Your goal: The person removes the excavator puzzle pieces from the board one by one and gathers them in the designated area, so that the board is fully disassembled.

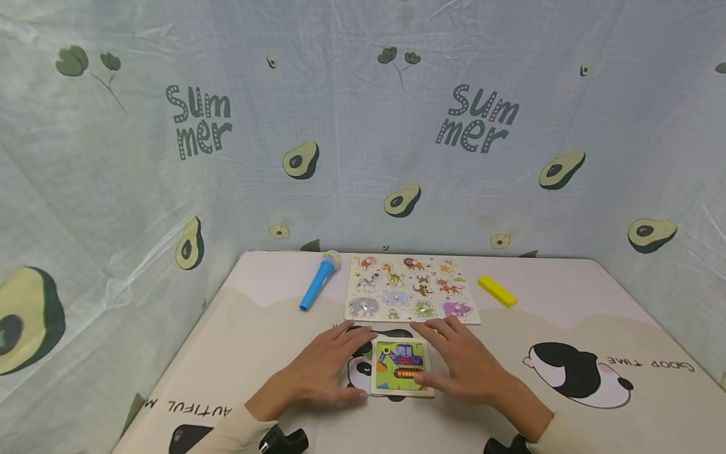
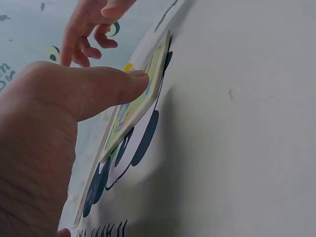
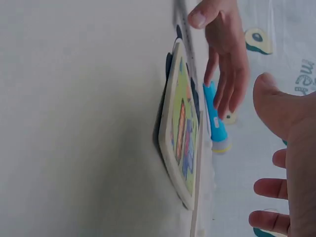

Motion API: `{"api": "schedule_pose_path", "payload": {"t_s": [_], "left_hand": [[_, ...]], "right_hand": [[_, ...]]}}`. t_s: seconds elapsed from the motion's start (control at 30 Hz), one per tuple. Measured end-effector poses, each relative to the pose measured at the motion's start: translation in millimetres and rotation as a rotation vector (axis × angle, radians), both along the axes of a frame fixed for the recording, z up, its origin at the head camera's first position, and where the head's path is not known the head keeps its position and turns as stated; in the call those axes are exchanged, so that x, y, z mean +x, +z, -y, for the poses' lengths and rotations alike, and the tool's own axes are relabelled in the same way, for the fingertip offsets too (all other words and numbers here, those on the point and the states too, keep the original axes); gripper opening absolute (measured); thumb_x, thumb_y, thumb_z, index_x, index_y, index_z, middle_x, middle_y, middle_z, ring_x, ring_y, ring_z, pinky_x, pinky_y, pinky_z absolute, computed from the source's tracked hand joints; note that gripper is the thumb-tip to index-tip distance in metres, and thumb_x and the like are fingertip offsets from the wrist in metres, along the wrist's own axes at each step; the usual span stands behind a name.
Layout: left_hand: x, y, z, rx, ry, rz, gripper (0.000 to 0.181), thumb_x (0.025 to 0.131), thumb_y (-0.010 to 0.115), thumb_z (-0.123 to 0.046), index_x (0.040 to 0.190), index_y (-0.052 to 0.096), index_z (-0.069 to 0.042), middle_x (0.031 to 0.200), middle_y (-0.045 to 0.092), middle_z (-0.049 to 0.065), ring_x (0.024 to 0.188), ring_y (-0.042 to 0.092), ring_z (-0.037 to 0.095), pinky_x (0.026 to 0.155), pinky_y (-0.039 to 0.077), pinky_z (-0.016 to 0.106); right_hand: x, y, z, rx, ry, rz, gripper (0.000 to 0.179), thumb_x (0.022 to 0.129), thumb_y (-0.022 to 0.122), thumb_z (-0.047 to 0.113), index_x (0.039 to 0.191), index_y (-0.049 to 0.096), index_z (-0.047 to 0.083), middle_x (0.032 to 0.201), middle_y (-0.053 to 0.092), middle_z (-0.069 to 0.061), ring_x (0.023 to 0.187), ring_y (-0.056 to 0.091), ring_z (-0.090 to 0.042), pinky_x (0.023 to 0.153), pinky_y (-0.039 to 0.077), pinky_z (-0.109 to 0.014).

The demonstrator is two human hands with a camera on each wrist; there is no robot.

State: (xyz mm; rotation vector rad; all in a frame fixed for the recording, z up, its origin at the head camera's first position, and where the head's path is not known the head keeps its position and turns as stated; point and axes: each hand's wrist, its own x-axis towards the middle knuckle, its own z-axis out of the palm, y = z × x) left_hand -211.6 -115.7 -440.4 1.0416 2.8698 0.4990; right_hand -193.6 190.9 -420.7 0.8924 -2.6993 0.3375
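A small square jigsaw puzzle (image 1: pixel 401 366) with an excavator picture lies flat on the table in front of the person, its pieces set in a pale frame. To its left is the left hand (image 1: pixel 331 364), palm down, fingers extended and thumb apart from them. The right hand (image 1: pixel 462 362) hovers at the puzzle's right side, its thumb overlapping the lower right edge in the head view. Neither hand holds anything. From the right wrist view, the puzzle (image 3: pixel 180 128) shows a gap between it and the right hand's spread fingers.
Behind the puzzle lies a larger animal peg board (image 1: pixel 411 290). A blue toy microphone (image 1: pixel 320 281) is left of that board, and a yellow block (image 1: pixel 497 291) sits to its right. A dark phone-like object (image 1: pixel 189 437) is at the front left. Printed curtains (image 1: pixel 363 126) enclose the table.
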Motion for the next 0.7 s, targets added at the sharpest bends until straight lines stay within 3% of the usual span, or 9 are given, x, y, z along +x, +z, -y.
{"api": "schedule_pose_path", "payload": {"t_s": [0.17,0.3,0.47,0.7], "left_hand": [[-4.7,-3.7,-7.1,0.03,0.041,0.032,0.098,0.074,0.066,-0.074,0.158,0.033,-0.034,0.16,0.039,-0.008,0.154,0.02,0.029,0.121,0.024,0.059],[-9.1,-6.4,-12.1,0.042,0.054,0.052,0.102,0.072,0.068,-0.074,0.157,0.036,-0.027,0.16,0.039,-0.003,0.154,0.019,0.029,0.122,0.022,0.057],[-14.6,-10.8,-16.9,0.075,0.041,0.07,0.101,0.072,0.07,-0.072,0.153,0.044,-0.018,0.153,0.043,0.001,0.152,0.022,0.03,0.122,0.02,0.058],[-13.7,-18.5,-20.1,0.049,0.045,0.017,0.1,0.072,0.069,-0.074,0.152,0.046,-0.017,0.153,0.043,0.002,0.152,0.023,0.031,0.121,0.02,0.06]], "right_hand": [[-6.1,-2.1,12,-0.048,-0.017,0.104,0.078,0.086,0.068,0.065,0.148,0.052,0.02,0.132,0.058,0.006,0.112,0.049,-0.012,0.097,0.053,-0.043],[-10.4,-5.9,22,-0.096,-0.048,0.175,0.077,0.084,0.071,0.064,0.145,0.055,0.02,0.128,0.059,0.003,0.112,0.048,-0.013,0.098,0.053,-0.044],[-14.1,-10.7,32,-0.167,-0.046,0.213,0.067,0.086,0.075,0.053,0.139,0.06,0.016,0.124,0.061,0.0,0.109,0.046,-0.014,0.093,0.052,-0.044],[-20.0,-20.8,42,-0.225,-0.034,0.237,0.053,0.092,0.072,0.044,0.136,0.062,0.017,0.125,0.06,0.001,0.108,0.043,-0.012,0.094,0.05,-0.042]]}}
